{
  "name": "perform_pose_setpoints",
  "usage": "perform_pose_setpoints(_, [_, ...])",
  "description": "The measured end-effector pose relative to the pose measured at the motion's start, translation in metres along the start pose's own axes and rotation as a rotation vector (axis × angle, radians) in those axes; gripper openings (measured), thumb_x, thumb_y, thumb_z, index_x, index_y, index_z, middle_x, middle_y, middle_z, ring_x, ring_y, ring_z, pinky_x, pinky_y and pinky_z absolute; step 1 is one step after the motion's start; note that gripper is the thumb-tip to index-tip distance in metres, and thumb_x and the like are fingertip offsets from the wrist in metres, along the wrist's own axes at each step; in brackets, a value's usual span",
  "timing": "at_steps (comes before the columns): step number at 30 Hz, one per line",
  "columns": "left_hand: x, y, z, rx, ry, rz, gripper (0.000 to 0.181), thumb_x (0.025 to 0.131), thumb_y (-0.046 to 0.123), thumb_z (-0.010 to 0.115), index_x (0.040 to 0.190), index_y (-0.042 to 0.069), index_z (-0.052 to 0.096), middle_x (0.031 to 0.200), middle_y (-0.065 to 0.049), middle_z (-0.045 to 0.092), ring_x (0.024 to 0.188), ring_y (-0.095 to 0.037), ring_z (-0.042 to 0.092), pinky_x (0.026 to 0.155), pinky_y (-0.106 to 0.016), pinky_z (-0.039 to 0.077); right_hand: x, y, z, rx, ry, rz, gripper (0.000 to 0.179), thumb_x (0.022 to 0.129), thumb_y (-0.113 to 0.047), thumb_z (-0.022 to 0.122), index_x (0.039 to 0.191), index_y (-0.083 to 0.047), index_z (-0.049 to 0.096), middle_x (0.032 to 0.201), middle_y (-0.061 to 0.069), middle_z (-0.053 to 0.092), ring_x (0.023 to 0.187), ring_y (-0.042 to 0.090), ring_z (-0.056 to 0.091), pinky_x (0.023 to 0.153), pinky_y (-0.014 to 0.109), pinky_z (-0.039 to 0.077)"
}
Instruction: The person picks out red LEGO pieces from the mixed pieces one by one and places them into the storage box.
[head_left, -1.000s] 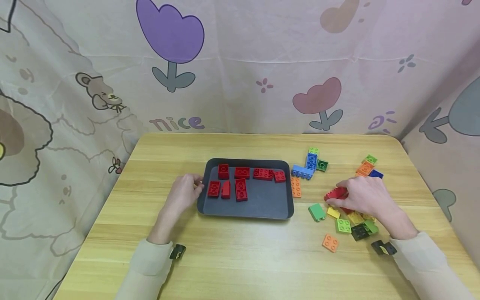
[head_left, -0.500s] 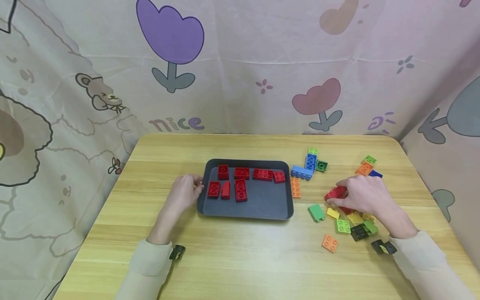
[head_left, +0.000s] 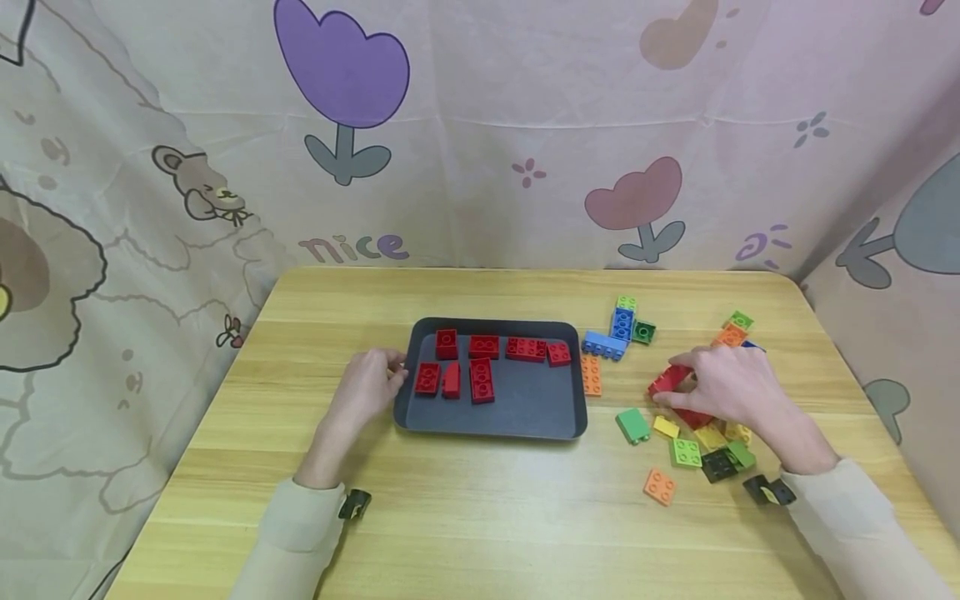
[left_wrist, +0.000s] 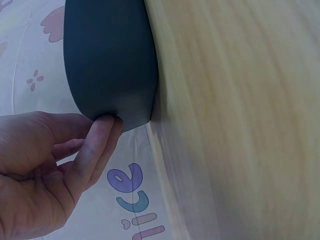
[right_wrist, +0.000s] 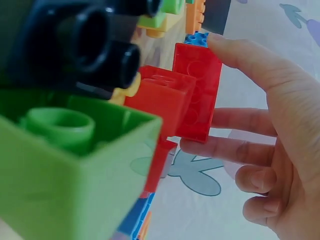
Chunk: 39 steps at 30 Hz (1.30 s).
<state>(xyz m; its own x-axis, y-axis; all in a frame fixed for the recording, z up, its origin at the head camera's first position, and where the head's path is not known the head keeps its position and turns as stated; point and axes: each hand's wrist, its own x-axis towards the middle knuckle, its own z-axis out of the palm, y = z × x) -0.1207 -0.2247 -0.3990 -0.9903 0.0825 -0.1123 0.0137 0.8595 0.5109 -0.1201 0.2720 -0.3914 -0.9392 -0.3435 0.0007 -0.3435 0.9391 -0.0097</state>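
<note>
At the tray's left end, my left hand (head_left: 367, 383) pinches the rim of the dark grey tray (head_left: 534, 404); the left wrist view has the fingertips at a corner of its outer wall (left_wrist: 110, 60). Several red bricks (head_left: 482, 380) lie inside the tray. Over the loose pile on the right, my right hand (head_left: 726, 379) holds a long red toy brick (head_left: 666, 380) by its two ends, thumb at one and fingers at the other. The right wrist view shows this brick's studless side (right_wrist: 197, 95) tilted up. Another red brick (right_wrist: 157, 102) sits close beside it.
Close around the right hand lie a green brick (head_left: 633, 426), yellow brick (head_left: 666, 427), lime brick (head_left: 686, 452) and black brick (head_left: 719, 465). Blue bricks (head_left: 604, 345) and an orange brick (head_left: 592, 375) are by the tray's right side. Another orange brick (head_left: 660, 487) lies nearer the front.
My right hand has tipped the red brick up and raised it slightly, so more of the red brick under it shows. The left hand and tray stay put.
</note>
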Motion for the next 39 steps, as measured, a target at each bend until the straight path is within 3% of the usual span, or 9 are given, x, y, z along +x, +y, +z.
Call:
perform_pose_setpoints(6, [0.000,0.000,0.000,0.012,0.005,0.010,0.031,0.098,0.001,0.069,0.128,-0.010,0.070,0.112,-0.024,0.078,0.097,-0.031,0.075,0.080,-0.040,0.064,0.002,-0.002,-0.005,-0.010,0.043,-0.032,0.065,0.074,-0.061,0.088,0.113,-0.010,0.081,0.066,-0.001,0.061,0.049,0.012,0.041,0.043,0.026,0.032])
perform_pose_setpoints(10, [0.001,0.000,0.000,0.016,0.007,0.014,0.031,0.098,0.002,0.068,0.127,-0.010,0.070,0.112,-0.024,0.078,0.097,-0.032,0.075,0.079,-0.040,0.064,0.003,-0.003,-0.007,-0.017,0.082,-0.061,0.065,0.074,-0.059,0.089,0.116,-0.011,0.081,0.088,0.013,0.076,0.049,0.012,0.041,0.042,0.025,0.030])
perform_pose_setpoints(13, [0.001,0.000,0.000,0.018,0.010,0.020,0.031,0.098,0.001,0.068,0.127,-0.010,0.070,0.111,-0.024,0.078,0.097,-0.032,0.075,0.079,-0.041,0.064,0.004,-0.006,-0.010,-0.017,0.099,-0.075,0.066,0.074,-0.058,0.090,0.119,-0.011,0.080,0.102,0.019,0.079,0.050,0.012,0.043,0.042,0.024,0.031])
perform_pose_setpoints(24, [0.001,-0.001,0.001,0.020,0.008,0.017,0.030,0.099,0.002,0.068,0.126,-0.009,0.071,0.112,-0.024,0.078,0.099,-0.033,0.075,0.081,-0.042,0.064,0.008,-0.016,-0.022,-0.003,0.142,-0.130,0.063,0.075,-0.057,0.089,0.119,-0.013,0.080,0.111,0.018,0.080,0.054,0.014,0.059,0.042,0.024,0.033])
perform_pose_setpoints(32, [0.002,-0.002,0.001,0.014,0.011,0.027,0.031,0.098,0.001,0.068,0.127,-0.010,0.070,0.111,-0.025,0.078,0.097,-0.032,0.075,0.079,-0.040,0.064,0.012,-0.021,-0.029,-0.026,0.181,-0.175,0.059,0.076,-0.056,0.089,0.118,-0.016,0.080,0.109,0.012,0.081,0.042,0.007,0.038,0.042,0.024,0.023])
perform_pose_setpoints(39, [0.001,-0.002,0.000,0.011,0.000,0.022,0.031,0.098,0.001,0.068,0.127,-0.010,0.070,0.111,-0.024,0.078,0.094,-0.030,0.075,0.077,-0.038,0.063,0.019,-0.027,-0.036,-0.024,0.188,-0.209,0.061,0.076,-0.055,0.089,0.124,-0.018,0.079,0.112,0.011,0.081,0.041,0.007,0.031,0.043,0.024,0.019])
